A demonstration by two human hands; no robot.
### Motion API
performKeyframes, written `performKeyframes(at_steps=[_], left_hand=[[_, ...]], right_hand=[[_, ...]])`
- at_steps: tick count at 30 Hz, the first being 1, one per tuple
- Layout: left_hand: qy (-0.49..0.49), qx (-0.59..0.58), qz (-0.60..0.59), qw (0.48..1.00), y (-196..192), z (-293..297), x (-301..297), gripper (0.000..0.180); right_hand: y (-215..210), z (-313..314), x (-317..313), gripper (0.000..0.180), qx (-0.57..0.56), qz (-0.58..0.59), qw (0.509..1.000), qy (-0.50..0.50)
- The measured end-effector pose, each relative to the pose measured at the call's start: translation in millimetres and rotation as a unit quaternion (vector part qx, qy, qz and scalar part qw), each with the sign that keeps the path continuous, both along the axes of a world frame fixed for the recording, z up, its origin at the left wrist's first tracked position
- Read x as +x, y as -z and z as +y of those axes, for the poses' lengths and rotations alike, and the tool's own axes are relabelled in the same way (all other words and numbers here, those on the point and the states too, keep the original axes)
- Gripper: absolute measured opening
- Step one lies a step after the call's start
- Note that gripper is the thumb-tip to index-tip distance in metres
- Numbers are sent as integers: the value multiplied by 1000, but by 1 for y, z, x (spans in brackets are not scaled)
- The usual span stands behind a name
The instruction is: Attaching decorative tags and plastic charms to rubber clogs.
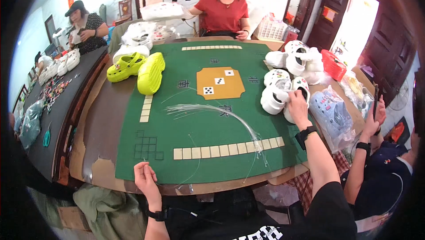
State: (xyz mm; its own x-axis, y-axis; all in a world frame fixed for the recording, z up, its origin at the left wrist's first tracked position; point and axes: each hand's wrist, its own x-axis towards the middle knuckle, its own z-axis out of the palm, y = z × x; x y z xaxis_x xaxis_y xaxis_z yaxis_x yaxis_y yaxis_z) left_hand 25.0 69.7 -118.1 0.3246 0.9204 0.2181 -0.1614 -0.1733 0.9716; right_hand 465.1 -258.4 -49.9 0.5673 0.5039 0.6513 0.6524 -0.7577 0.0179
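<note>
My right hand (298,107) reaches to the right side of the green mat (177,127) and grips a white clog (302,85) by its near end. Against it stands another white clog (273,97), with coloured decorations on its upper. Near the mat's front left edge, my left hand (145,179) is raised with its fingers pinched together; whether something thin is between them I cannot make out. A fanned bundle of clear plastic strands (234,113) lies across the mat between my hands, and a few loose strands are scattered around it.
Yellow-green clogs (151,74) sit at the mat's far left; more white clogs (295,56) are at the far right. Bagged blue clogs (333,111) and a red roll (333,65) line the right edge. A person (225,11) sits opposite; another person's hands (375,116) are close on my right.
</note>
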Motion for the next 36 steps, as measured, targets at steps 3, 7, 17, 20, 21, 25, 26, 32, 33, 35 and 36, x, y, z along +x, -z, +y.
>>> performKeyframes(at_steps=[3, 7, 17, 20, 21, 25, 26, 32, 33, 35, 36], left_hand=[[11, 2, -10, 1000, -1, 0, -4, 9], [16, 5, 5, 1000, -4, -2, -1, 7], [233, -73, -116, 963, -64, -63, 0, 9], [206, -58, -117, 970, -70, -51, 4, 7], [196, -56, -116, 972, -70, -49, 4, 7], [251, -62, -63, 964, -56, -36, -4, 11], [259, -64, -16, 964, -59, -30, -2, 14], [201, 110, 110, 967, -78, 63, 38, 28], [178, 129, 133, 966, -85, 84, 53, 30], [119, 190, 188, 956, -101, 122, 82, 35], [93, 209, 183, 956, -100, 142, 100, 40]], right_hand=[[-19, 23, -29, 49, 45, -55, 997, 7], [-23, 58, -90, 46, -74, -19, 976, -206], [-27, 145, -294, 42, -6, 462, 731, -503], [-27, 140, -320, 30, -40, 573, 706, -414], [-21, 136, -323, 30, -44, 573, 701, -422], [-4, 121, -316, 16, 18, 453, 805, -381], [3, 115, -308, 15, 25, 419, 831, -364], [37, 89, -272, 13, 90, 308, 903, -285], [40, 87, -269, 13, 95, 303, 909, -270], [41, 88, -272, 13, 103, 308, 907, -268], [42, 89, -271, 13, 97, 286, 912, -279]])
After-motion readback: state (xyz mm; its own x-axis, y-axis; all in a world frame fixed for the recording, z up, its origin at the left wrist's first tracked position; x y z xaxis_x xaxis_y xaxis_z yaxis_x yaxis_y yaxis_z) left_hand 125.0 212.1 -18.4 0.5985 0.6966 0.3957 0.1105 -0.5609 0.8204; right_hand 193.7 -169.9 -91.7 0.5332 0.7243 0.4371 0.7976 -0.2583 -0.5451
